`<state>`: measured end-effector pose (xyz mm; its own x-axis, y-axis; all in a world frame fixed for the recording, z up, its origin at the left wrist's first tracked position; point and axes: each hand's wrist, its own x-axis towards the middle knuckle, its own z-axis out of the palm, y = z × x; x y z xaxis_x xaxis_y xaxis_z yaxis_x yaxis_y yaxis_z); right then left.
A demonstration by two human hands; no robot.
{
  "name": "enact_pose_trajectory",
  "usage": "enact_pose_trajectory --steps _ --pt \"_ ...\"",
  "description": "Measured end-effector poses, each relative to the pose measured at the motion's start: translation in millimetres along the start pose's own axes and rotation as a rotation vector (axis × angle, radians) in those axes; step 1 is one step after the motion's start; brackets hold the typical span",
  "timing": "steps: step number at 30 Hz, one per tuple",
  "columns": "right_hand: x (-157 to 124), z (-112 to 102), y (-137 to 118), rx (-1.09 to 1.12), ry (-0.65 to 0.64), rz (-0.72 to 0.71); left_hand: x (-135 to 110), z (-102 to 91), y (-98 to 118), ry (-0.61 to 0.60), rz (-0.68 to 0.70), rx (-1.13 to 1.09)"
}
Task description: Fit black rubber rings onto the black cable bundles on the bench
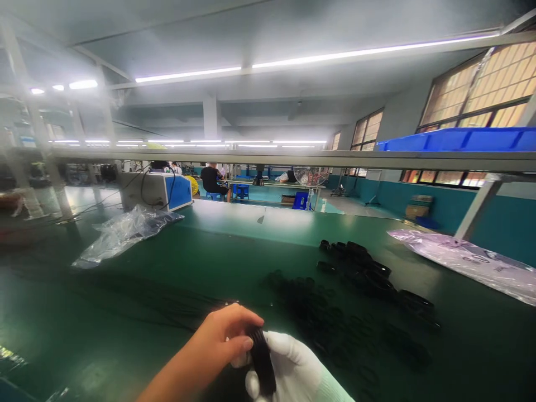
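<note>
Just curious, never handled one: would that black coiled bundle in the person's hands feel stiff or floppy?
Probably bendy: the black coiled bundle looks like wound cord. Likely light, since the left hand pinches it with fingertips alone against the gloved right hand. Similar coils lie flat, so probably no rolling.

Head-worn view, forward over bench (125,312)

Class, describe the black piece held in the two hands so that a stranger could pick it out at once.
Start at the green table and come to its near edge, where a bare left hand meets a white-gloved right hand. The black ribbed band is pinched between them, unlike the loose black pieces heaped farther back.
</note>
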<state>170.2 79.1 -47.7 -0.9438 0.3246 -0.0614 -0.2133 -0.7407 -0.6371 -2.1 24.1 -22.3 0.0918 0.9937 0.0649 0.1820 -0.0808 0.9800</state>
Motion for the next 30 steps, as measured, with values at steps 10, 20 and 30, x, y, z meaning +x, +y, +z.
enact_pose_trajectory --steps 10,20,30 --pt "12 0 10 -0.519 0.374 -0.223 -3 -10.5 -6 0.116 -0.064 0.127" --pt "3 8 1 -0.363 0.052 -0.109 -3 21.9 -22 0.358 0.023 0.622" --pt "10 -7 8 -0.41 0.184 -0.158 -15 29.2 -27 0.4 -0.114 0.264"
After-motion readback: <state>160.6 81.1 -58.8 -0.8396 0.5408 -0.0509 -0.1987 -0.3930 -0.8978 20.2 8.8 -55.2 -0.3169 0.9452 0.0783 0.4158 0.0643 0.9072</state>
